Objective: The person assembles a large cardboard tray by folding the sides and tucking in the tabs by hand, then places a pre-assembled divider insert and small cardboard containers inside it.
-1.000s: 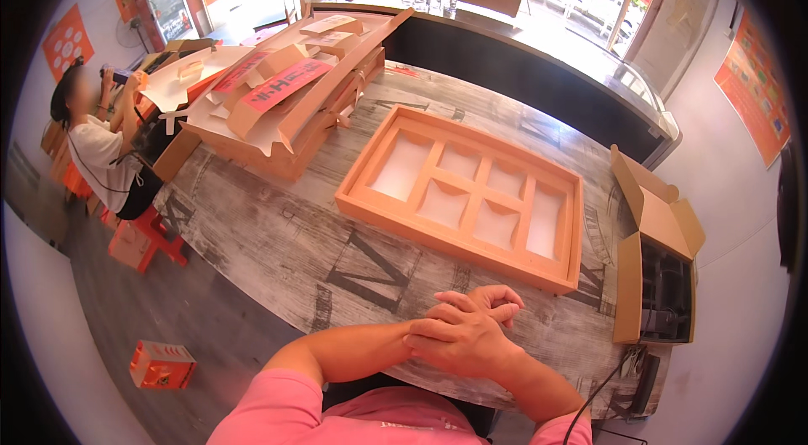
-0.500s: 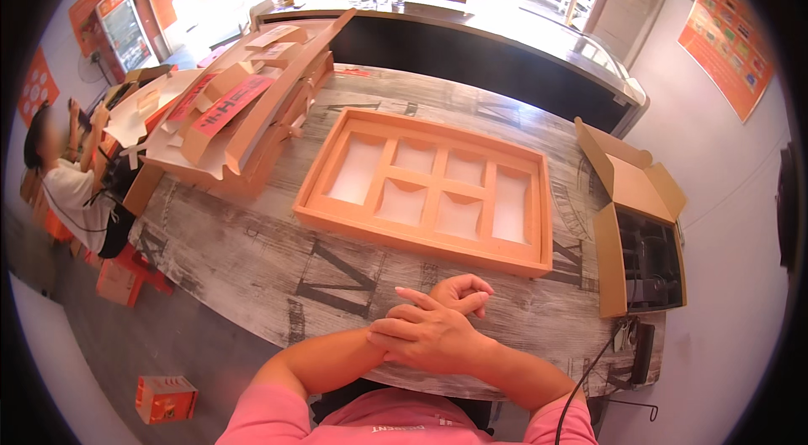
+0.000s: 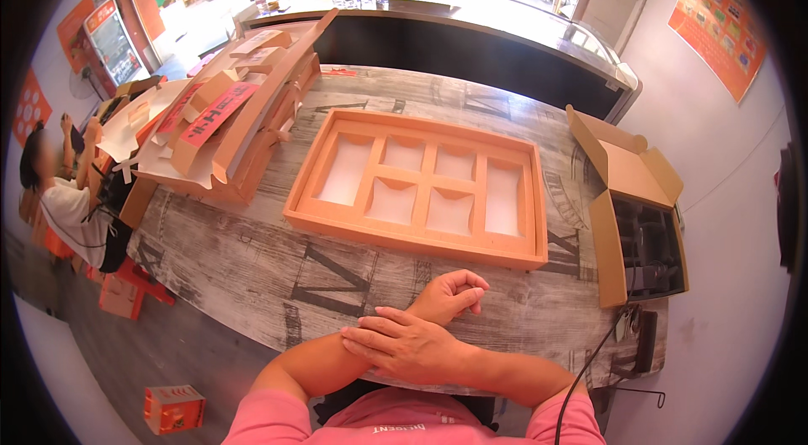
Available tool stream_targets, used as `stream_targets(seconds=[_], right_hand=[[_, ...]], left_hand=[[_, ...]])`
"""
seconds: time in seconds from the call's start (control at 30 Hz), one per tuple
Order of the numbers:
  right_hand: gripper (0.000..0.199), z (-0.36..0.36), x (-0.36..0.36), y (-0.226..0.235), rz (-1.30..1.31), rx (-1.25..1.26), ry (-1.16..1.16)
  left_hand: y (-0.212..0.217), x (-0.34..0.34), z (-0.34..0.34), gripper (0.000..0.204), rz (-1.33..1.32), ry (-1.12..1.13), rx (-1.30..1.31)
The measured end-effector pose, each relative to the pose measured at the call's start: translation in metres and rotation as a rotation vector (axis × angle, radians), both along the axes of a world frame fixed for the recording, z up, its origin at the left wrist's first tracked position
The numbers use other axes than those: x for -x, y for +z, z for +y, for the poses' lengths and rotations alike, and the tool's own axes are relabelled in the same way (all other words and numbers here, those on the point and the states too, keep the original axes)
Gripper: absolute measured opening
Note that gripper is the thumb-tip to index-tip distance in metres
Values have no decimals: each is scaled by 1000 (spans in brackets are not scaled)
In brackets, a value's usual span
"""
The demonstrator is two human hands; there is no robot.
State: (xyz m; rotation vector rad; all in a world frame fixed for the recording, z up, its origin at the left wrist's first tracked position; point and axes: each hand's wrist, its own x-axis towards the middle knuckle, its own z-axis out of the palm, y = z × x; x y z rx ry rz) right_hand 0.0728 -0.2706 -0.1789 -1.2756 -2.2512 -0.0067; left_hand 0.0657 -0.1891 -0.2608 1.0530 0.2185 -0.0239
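On the table (image 3: 252, 268), cartons (image 3: 236, 112) lie at ten o'clock from the tray (image 3: 421, 182), a box (image 3: 608, 255) at three; a counter (image 3: 471, 45) stands at twelve.

The left forearm (image 3: 328, 361) slants toward two o'clock, ending in the left hand (image 3: 451, 295), its fingers loosely curled and the thumb near the index finger. The right forearm (image 3: 515, 373) runs between nine and ten o'clock, and the right hand (image 3: 408, 347) lies palm down across the left forearm, fingers nearly straight, pointing the same way.
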Motion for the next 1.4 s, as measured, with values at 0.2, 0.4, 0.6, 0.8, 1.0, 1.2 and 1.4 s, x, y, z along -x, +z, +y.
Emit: stream_targets(seconds=[0.2, 0.4, 0.6, 0.8, 1.0, 1.2, 1.4], right_hand=[[39, -2, -22, 0, 72, 3, -46], [20, 1, -43, 8, 78, -66, -66], [18, 2, -40, 20, 185, -289, -35], [21, -7, -41, 29, 320, -358, -2], [20, -8, -45, 27, 379, -376, -15], [22, -11, -42, 43, 368, -420, -112], [26, -16, -48, 47, 319, -419, -160]], left_hand=[[-12, -9, 0, 16, 32, 133, 68], [-55, -19, -10, 12, -341, 223, -156], [41, 5, 23, 14, 4, 74, -68], [61, 21, 57, 4, -329, 338, -282], [161, 62, 145, 6, -461, 617, -856], [227, 118, 310, 34, 212, 877, -1836], [207, 159, 391, 81, 810, 749, -1885]])
